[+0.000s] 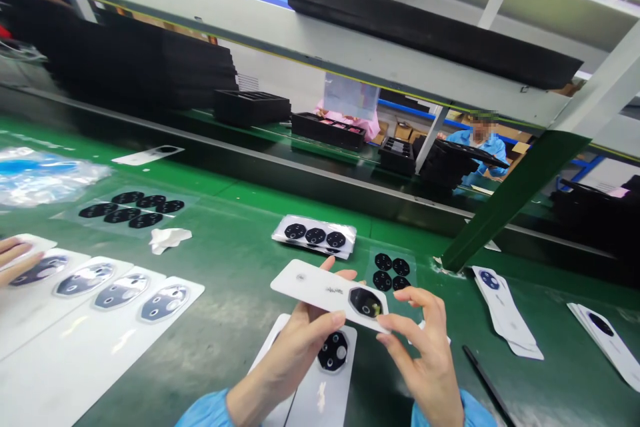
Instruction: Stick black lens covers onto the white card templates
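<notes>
My left hand (305, 343) grips a white phone back cover (320, 287) from below, thumb on its near edge. The cover is tilted, with a dark octagonal camera patch (365, 303) near its right end. My right hand (425, 347) pinches the corner beside that patch; whether a thin film is between its fingertips I cannot tell. Below my hands lies another white back cover (323, 400) with a dark camera patch, beside one partly hidden by my left forearm. Just behind my right hand rests a clear sheet of black camera stickers (391, 271).
Another person's hand (19, 257) touches a row of white covers (65, 347) on the left. A stack of sticker sheets (315, 237) lies ahead. Cover piles (507, 320) and a black pen-like tool (485, 380) lie right, near a green post (515, 200). A shelf crosses overhead.
</notes>
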Available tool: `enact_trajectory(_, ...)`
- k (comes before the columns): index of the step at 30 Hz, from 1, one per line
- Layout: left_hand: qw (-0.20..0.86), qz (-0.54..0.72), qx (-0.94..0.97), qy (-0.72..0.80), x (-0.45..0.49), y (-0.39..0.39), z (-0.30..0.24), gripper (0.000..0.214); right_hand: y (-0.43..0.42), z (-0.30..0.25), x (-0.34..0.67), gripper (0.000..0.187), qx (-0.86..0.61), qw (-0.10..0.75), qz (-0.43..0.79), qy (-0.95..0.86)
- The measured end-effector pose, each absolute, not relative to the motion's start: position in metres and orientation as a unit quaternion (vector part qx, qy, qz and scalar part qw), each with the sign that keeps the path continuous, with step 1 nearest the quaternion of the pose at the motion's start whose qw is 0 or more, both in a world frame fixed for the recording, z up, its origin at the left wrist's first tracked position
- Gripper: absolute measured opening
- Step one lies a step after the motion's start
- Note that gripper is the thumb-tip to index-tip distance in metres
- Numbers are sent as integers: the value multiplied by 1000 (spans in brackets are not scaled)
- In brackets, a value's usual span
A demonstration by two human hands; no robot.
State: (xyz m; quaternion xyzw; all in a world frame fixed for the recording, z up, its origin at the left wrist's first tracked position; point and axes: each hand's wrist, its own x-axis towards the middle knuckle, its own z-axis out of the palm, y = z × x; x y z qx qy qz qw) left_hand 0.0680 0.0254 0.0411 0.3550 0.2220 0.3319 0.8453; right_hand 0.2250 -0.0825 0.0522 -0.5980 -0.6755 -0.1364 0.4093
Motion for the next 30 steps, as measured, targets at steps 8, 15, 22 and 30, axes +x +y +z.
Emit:
enact_trajectory(8,821,356,387,220,65,24,46,92,-82,52,224,14,-601,421,-123,-669)
enact_trajectory(15,801,385,407,213,66,20,50,89,-82,50,224,17,-605,416,-132,-666)
enact_trajectory(22,789,409,405,213,67,15,57,88,-83,51,224,20,-608,399,-164,-667)
enact_trajectory(30,750,460,420,222,70,8,62,78,-83,47,224,28,-593,395,-208,-670)
